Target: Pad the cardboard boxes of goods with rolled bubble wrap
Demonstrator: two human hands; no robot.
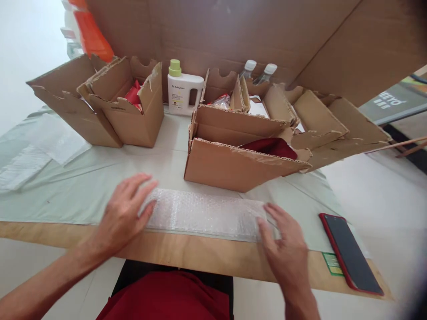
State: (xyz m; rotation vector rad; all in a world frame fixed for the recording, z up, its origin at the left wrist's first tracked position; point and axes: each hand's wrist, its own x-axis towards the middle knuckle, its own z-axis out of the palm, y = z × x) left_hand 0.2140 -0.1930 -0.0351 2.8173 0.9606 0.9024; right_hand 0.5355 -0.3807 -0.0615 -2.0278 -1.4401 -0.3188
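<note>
Fingers [146, 191] on the left hand [123, 213] and right hand [288, 244] are spread loosely at either end of the bubble wrap [203, 215]. It's been laid flat by the table edge [200, 253], but nothing's been put on it yet.
</note>
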